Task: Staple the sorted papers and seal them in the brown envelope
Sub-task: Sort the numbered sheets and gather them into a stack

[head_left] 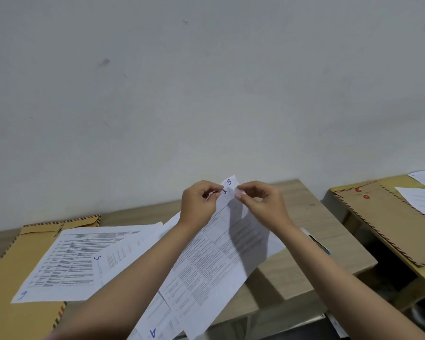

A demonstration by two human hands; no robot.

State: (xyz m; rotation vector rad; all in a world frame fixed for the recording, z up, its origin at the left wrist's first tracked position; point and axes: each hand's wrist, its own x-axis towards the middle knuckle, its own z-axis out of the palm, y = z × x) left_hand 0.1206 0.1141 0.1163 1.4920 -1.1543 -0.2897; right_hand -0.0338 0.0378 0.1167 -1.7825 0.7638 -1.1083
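The left hand (198, 201) and right hand (263, 201) both pinch the far corner of the printed papers (214, 253). The sheets slope up off the bench (309, 217).

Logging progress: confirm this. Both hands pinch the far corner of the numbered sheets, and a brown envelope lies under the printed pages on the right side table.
Wrong on one point: the head view shows the brown envelope under the printed pages on the left. Both hands, left hand and right hand, do pinch the numbered sheets at their far corner.

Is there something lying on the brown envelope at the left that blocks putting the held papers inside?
Yes. Loose printed sheets lie over the left brown envelope. Both hands, left hand and right hand, pinch the papers.
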